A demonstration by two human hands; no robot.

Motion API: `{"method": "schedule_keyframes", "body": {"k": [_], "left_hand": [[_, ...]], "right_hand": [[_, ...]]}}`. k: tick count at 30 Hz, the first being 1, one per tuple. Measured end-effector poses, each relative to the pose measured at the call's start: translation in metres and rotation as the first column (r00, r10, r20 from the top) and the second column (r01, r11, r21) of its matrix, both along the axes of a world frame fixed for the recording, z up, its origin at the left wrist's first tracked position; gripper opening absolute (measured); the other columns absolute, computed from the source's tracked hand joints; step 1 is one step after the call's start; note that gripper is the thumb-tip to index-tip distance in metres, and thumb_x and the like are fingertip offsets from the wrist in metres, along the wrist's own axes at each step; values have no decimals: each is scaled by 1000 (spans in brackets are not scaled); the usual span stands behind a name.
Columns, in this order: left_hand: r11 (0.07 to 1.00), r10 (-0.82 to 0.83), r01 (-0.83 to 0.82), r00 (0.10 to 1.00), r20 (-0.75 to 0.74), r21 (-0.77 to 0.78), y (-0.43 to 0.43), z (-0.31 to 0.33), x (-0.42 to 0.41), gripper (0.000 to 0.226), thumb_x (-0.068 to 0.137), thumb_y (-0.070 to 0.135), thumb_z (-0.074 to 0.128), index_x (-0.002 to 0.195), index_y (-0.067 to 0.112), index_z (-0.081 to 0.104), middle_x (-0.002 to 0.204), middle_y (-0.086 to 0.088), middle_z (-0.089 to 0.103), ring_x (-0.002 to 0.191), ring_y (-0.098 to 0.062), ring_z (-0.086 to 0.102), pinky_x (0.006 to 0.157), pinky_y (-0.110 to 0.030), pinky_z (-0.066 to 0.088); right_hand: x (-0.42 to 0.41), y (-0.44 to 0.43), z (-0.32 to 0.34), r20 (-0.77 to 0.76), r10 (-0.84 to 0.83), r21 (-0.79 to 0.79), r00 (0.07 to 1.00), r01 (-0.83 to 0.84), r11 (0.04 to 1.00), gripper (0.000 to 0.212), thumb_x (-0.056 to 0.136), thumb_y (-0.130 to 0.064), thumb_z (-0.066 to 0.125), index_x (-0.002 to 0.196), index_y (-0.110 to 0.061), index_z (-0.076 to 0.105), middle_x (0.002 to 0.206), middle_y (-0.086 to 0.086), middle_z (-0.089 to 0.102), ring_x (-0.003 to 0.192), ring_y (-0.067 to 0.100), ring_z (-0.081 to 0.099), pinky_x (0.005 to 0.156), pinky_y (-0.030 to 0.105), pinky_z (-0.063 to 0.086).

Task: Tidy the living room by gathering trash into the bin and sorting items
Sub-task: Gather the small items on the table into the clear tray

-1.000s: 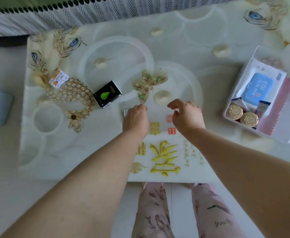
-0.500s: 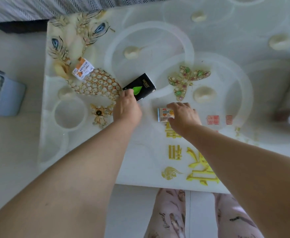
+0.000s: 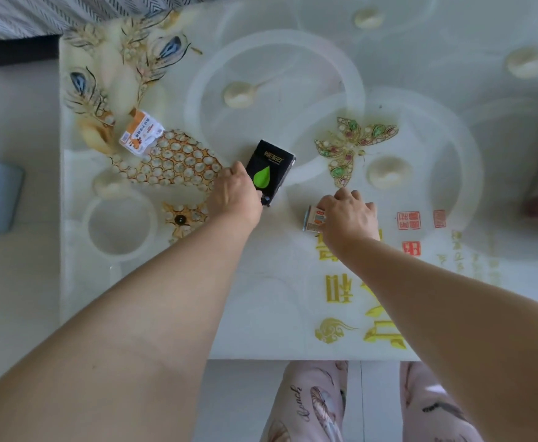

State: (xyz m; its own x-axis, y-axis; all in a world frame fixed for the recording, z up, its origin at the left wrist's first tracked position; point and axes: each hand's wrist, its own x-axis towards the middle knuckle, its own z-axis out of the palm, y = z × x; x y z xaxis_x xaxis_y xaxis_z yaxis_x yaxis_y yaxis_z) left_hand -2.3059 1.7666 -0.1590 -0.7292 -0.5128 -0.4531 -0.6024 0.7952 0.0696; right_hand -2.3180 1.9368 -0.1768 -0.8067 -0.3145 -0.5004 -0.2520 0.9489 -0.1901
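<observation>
Left hand (image 3: 237, 196) now grips black pack (image 3: 270, 164); right hand (image 3: 349, 218) holds packet (image 3: 313, 218).

Our left hand (image 3: 236, 195) grips the near end of the black pack (image 3: 269, 169) on the worktop (image 3: 261, 314). Our right hand (image 3: 349, 215) holds a small carton (image 3: 313, 218) near it. An orange wrapper (image 3: 140, 133) lies apart, toward the left corner.

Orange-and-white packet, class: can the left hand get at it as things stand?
Probably, once freed: the left hand grips the black box; only open table lies between it and the packet.
</observation>
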Motion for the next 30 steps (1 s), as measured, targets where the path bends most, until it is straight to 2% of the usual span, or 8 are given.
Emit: {"method": "schedule_keyframes", "body": {"k": [4,8,12,18,25,30], "left_hand": [[1000,16,-13,996,87,-28,10,-2,6,58,83,42,70,125,8,50,125,-12,52,115,-29,52,80,-37,43],[996,91,-91,994,61,11,26,1,11,49,81,35,73,118,10,52,121,-11,58,113,-31,54,80,-38,45],[993,74,-75,997,14,86,50,13,9,36,85,23,69,111,9,48,113,-12,64,105,-33,60,73,-36,46],[989,15,-5,998,-69,149,98,39,-6,35,88,25,66,111,9,45,113,-13,63,104,-35,60,71,-33,39],[971,-67,99,987,-149,218,189,68,-52,35,88,28,67,108,11,44,113,-7,63,102,-32,59,70,-33,38],[950,-124,183,965,-231,253,262,91,-89,35,89,28,65,110,10,44,107,-5,63,88,-24,55,67,-32,35]], "right_hand": [[3,10,3,3,-75,-53,997,75,996,25,93,-16,50,118,-20,55,112,3,55,108,24,47,89,37,35],[6,28,9,44,-195,-141,980,199,970,21,97,-29,47,113,-16,51,106,4,58,103,26,53,83,37,35],[2,51,19,20,-268,-179,963,267,947,19,96,-24,47,112,-15,52,105,6,59,97,29,55,73,34,34],[-12,96,39,-62,-358,-240,932,334,911,19,93,-16,50,112,-13,52,104,10,60,94,33,54,69,32,29],[-45,182,72,-145,-485,-350,862,414,840,18,93,-19,51,109,-11,53,108,11,61,101,35,53,74,36,36],[-63,255,94,-263,-581,-399,770,461,793,17,94,-17,48,109,-10,54,106,11,62,106,33,51,85,40,33]]}}
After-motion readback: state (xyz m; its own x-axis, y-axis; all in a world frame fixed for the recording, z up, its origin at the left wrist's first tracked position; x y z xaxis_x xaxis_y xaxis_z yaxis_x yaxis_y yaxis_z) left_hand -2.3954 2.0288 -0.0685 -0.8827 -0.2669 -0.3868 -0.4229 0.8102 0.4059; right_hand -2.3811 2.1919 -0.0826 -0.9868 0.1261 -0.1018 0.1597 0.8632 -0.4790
